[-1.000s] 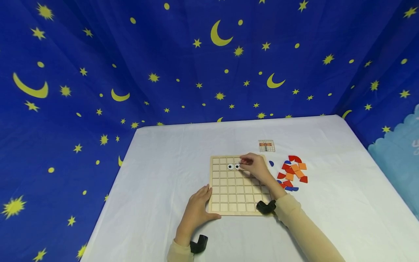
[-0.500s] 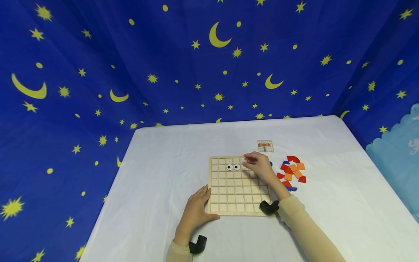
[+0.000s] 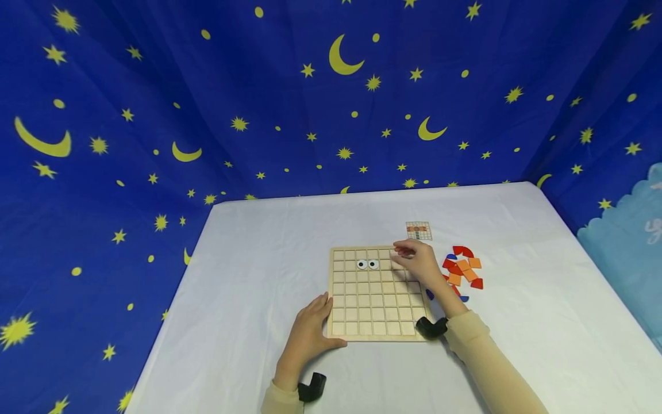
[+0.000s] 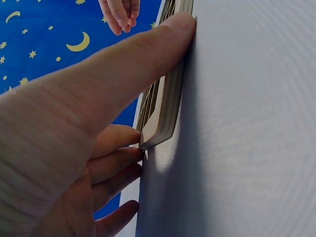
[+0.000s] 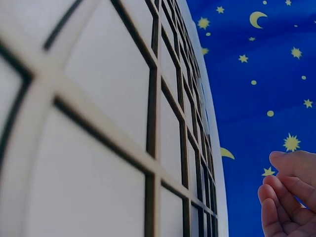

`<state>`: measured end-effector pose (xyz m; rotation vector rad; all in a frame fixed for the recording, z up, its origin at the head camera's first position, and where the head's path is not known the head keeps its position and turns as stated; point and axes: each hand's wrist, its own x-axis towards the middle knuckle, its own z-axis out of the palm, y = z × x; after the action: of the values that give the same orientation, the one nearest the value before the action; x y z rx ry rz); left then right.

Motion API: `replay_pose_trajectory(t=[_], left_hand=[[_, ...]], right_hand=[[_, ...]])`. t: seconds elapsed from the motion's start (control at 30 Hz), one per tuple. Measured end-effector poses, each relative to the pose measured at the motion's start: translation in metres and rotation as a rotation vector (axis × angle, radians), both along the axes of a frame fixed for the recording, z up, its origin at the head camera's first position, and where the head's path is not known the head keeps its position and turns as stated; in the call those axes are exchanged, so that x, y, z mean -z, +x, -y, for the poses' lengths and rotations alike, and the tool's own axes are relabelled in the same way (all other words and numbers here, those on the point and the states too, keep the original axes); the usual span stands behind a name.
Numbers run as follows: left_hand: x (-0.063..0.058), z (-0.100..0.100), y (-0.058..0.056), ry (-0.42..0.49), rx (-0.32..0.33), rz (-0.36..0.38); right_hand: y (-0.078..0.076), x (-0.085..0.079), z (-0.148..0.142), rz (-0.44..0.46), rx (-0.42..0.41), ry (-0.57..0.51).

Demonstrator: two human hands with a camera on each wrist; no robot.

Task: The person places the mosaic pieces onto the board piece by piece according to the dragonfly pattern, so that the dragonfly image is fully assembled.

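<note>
A square wooden grid board (image 3: 365,338) lies on the white table. Two white eye discs (image 3: 362,264) with black pupils sit side by side in its second row from the far edge. At the near left corner, my left hand (image 3: 309,328) braces the board, thumb along the front edge and fingertips against the left side. Over the far right part of the board hovers my right hand (image 3: 420,263), fingers loosely bent. Its fingertips (image 5: 269,190) show no piece between them in the right wrist view.
Right of the board lie several loose flat pieces: orange squares (image 3: 474,263), red quarter-circles (image 3: 477,284) and blue half-discs (image 3: 464,298). My right hand and forearm cover some of that area. A small pattern card (image 3: 419,231) lies beyond the board's far right corner.
My right hand has moved right, away from the eye discs, toward the board's right side. The left hand stays at the corner, and the discs keep their place.
</note>
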<state>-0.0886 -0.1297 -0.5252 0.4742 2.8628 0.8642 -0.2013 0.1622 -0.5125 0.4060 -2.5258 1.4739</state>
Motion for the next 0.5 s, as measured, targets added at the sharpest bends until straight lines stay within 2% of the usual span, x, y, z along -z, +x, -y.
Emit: replay_pose_trajectory(t=[0.2, 0.5], left_hand=[[0.001, 0.001, 0.001, -0.002, 0.002, -0.005], [0.001, 0.001, 0.0, -0.001, 0.004, -0.009]], right_hand=[[0.002, 0.001, -0.006, 0.001, 0.017, 0.012], [0.004, -0.001, -0.017, -0.052, 0.075, 0.022]])
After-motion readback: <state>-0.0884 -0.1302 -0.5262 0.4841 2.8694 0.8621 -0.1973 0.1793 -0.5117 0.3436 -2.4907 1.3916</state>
